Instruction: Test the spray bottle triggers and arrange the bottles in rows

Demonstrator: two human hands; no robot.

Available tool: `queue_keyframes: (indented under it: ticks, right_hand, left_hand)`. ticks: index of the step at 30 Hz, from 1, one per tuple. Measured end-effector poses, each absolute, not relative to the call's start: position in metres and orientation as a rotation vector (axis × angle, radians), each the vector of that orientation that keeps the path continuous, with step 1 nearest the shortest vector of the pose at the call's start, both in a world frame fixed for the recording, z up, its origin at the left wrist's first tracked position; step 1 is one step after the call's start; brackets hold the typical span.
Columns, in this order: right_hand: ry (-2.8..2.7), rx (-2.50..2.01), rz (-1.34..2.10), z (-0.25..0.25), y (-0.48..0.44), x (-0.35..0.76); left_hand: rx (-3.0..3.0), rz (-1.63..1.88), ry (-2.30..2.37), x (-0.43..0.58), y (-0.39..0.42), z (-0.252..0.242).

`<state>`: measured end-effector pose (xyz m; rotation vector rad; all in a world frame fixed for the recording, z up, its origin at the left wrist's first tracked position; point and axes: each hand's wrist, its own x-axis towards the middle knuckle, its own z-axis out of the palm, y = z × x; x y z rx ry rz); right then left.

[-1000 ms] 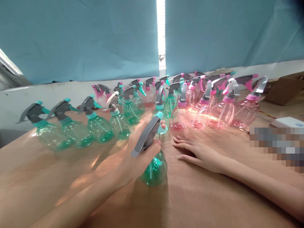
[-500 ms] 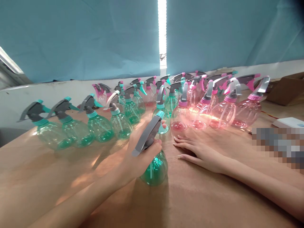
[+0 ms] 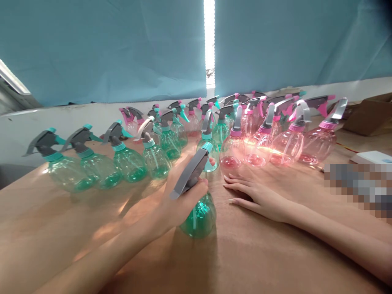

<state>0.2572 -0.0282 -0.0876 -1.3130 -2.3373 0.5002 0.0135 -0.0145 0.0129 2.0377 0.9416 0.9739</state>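
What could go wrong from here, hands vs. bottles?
1. The left hand grips the green bottle around the neck, with fingers near the trigger; a stray squeeze might spray the bottles ahead.
2. The right hand lies flat just in front of the nearest pink bottle; sliding forward could knock it.
3. The pink bottles stand close together, so one knock may spread.

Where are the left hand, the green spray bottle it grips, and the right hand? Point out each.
Left hand (image 3: 177,206): head view, back of the hand.
Green spray bottle (image 3: 199,220): head view, lower body.
Right hand (image 3: 263,198): head view, back of the hand.
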Motion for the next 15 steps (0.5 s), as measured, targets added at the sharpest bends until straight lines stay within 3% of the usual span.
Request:
queue_keyframes:
  ticks: [15]
  right_hand:
    - [-2.376,-1.307,0.472,-0.0889,-0.0268,0.2576]
  left_hand:
    - [2.050,0.961,0.878,0.0074,-0.0106,0.0132]
